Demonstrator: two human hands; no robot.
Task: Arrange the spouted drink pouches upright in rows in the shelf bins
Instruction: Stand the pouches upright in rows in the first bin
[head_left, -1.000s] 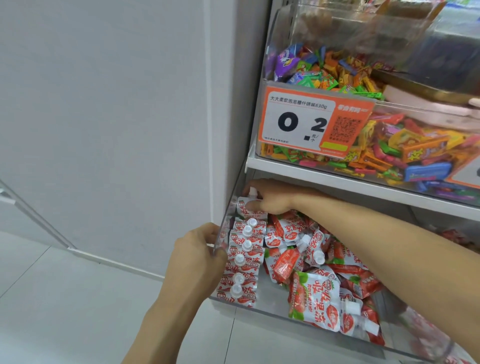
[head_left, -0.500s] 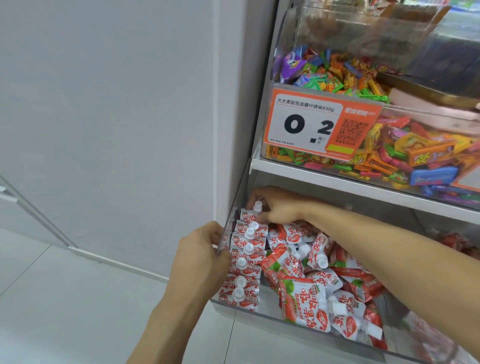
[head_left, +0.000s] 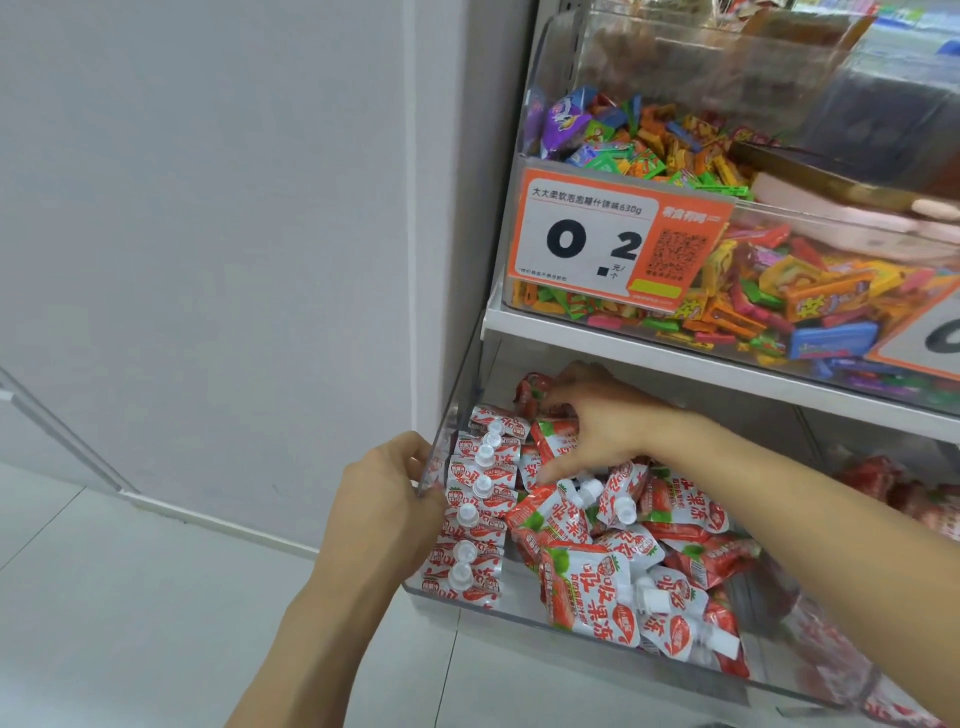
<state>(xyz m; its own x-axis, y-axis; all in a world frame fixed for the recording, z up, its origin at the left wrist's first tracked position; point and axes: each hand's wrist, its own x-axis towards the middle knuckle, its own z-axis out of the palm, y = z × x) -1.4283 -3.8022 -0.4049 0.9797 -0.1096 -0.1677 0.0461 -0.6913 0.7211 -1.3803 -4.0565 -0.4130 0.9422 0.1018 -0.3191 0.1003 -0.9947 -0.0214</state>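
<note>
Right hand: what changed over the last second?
The right hand let go of the pouch at the back of the upright row and shifted right into the loose pile, now gripping a red pouch. The left hand still grips the bin's left wall.

This is a shop, seemingly a snack store: white shelves (head_left: 675, 358) carry clear plastic bins (head_left: 519, 613) of loose wrapped candies (head_left: 753, 301) and red drink pouches (head_left: 587, 587), and an orange price tag (head_left: 618, 244) with a QR code fronts the upper bin.
</note>
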